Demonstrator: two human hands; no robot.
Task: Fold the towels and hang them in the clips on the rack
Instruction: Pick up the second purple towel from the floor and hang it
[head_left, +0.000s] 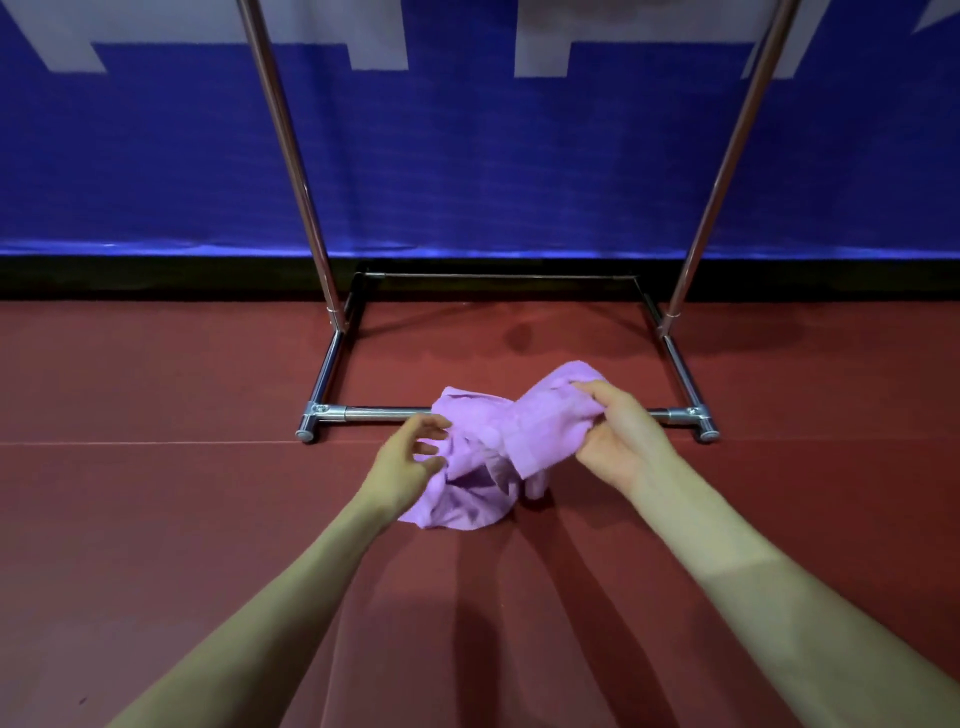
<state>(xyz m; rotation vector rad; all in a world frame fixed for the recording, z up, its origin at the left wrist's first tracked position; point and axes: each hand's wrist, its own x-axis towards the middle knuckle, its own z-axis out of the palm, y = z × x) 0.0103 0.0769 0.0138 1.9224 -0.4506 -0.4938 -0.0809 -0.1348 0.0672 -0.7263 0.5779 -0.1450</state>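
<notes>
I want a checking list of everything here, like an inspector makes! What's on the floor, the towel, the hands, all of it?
Surface: red floor, a seam line running across it.
Job's things: purple towel, crumpled, not yet folded; metal rack standing behind it, its clips out of view.
Clutter: nothing seen.
Grippers: right hand grips the towel's upper end; left hand with loosely bent fingers at the towel's edge, not gripping.
Cables: nothing seen.
Surroundings: blue banner with white shapes behind the rack.
</notes>
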